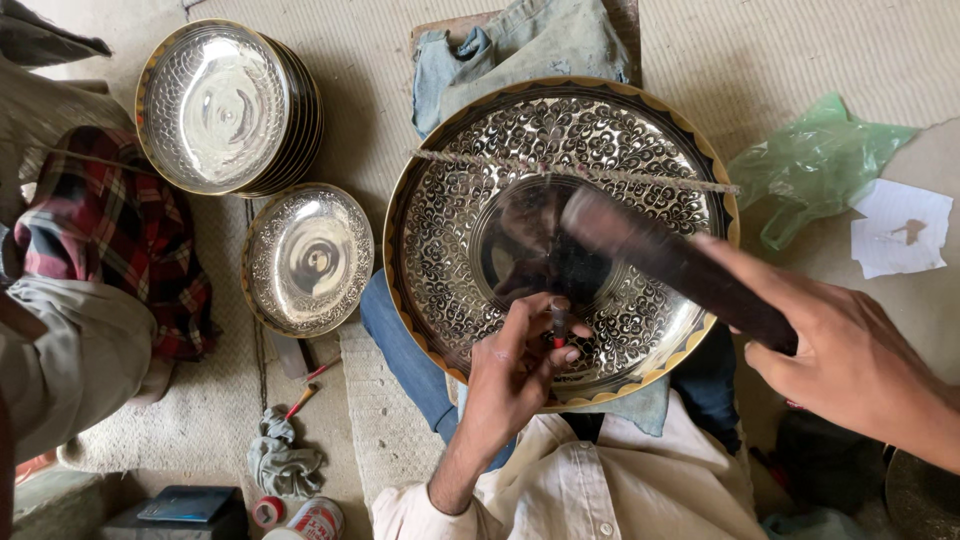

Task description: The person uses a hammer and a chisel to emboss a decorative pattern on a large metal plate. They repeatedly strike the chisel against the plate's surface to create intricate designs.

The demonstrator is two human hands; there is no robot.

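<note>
The left hand (515, 365) pinches a small punch (558, 322) upright between thumb and fingers, its tip set on the plain centre of the big tray (460, 215). The right hand (850, 360) is clenched round the handle of a hammer (660, 255), whose dark head hangs blurred just above the punch. The tray lies tilted across the person's lap, on blue cloth (520, 45), its broad band covered in chased scrollwork and its rim edged in gold and black; a thin cord (575, 170) runs across its upper half.

The step in hand looks like chasing: striking the punch to mark the metal. The next move calls for a square blow on the punch head, with the left hand keeping the tip from skidding on the smooth centre.

On the floor to the left sit a stack of trays (225, 105) and a smaller bowl (305, 258). A green bag (815, 160) lies to the right.
</note>
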